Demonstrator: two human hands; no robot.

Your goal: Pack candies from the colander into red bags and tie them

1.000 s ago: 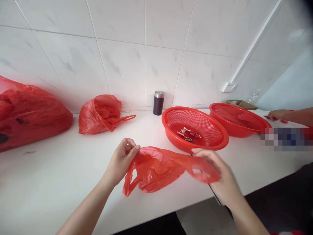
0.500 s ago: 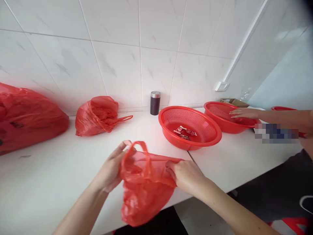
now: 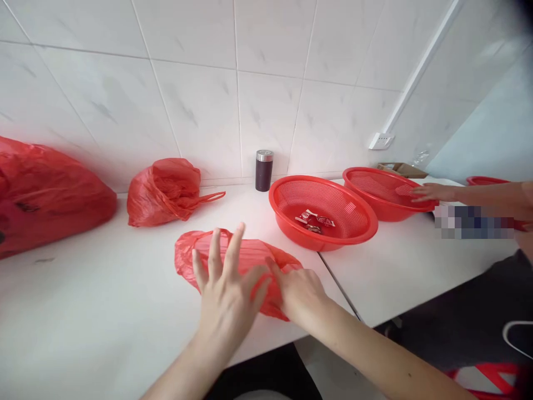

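Note:
A red plastic bag (image 3: 189, 253) lies flattened and crumpled on the white table in front of me. My left hand (image 3: 227, 294) is over it, back of the hand up, with several fingers spread and raised. Its thumb and index finger reach toward the right hand, their tips close together but seemingly apart. My right hand (image 3: 303, 291) grips the bag's right part with bent fingers; its fingertips are partly hidden. Just beyond, a red mesh basket (image 3: 287, 226) holds a few small wrapped packets (image 3: 314, 220).
Against the tiled wall stands a dark tumbler (image 3: 264, 172). Another red bag (image 3: 162, 191) and a large full one (image 3: 50, 200) sit to the left. At right, a co-worker's hand (image 3: 435, 193) rests at a second red basket (image 3: 366, 189). A table seam (image 3: 339, 286) runs near my right arm.
The bag has gone from hanging upright over the table edge to lying on the table. My left hand has let go of its handle side, moved right and spread its fingers.

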